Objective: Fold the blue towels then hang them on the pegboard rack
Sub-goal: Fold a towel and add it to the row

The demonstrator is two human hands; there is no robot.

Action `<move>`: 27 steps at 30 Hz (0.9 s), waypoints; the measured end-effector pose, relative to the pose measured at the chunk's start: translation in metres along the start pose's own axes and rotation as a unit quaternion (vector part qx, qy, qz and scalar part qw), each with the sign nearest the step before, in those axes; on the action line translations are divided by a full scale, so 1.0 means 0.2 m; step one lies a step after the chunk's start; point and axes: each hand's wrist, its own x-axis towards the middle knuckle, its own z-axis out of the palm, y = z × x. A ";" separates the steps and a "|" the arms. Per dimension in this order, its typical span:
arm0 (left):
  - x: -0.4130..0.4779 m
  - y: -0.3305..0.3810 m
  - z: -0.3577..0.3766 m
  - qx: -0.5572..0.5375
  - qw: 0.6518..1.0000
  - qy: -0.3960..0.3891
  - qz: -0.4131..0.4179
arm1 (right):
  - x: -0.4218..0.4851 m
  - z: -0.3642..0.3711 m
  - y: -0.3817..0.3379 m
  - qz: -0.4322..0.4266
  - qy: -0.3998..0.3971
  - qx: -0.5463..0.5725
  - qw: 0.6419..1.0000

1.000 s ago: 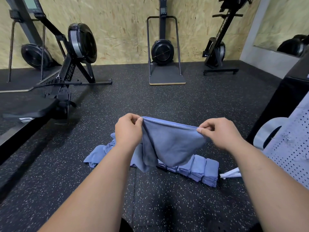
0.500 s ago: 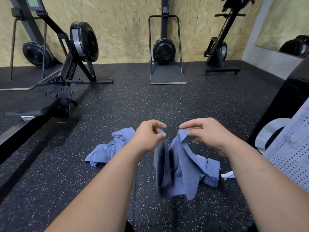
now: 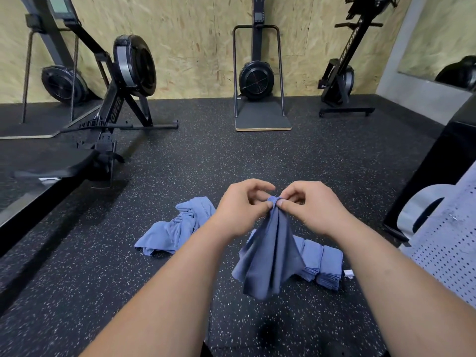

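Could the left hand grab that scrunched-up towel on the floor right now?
Probably not yet: the left hand is busy pinching the held towel with the right hand. Nothing covers the scrunched towel, so once it lets go, the way looks free.

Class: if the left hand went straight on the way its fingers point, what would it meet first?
Its fingers point rightward, so the left hand, pinching the towel, would probably meet the right hand first.

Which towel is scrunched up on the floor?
The crumpled towel, left of the left hand. The folded stack is neat; the right hand helps pinch the hanging towel.
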 end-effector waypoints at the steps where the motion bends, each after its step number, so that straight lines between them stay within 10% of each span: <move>1: 0.00 0.00 0.00 -0.002 1.000 0.002 0.002 | 0.00 0.00 0.00 0.004 0.000 0.000 1.000; 12: -0.02 0.02 0.01 -0.030 0.999 -0.016 0.031 | 0.00 0.00 0.01 -0.021 -0.045 0.004 0.999; 27: 0.00 0.02 -0.03 0.269 0.960 0.039 0.063 | 0.00 0.01 0.10 -0.043 -0.089 -0.014 0.995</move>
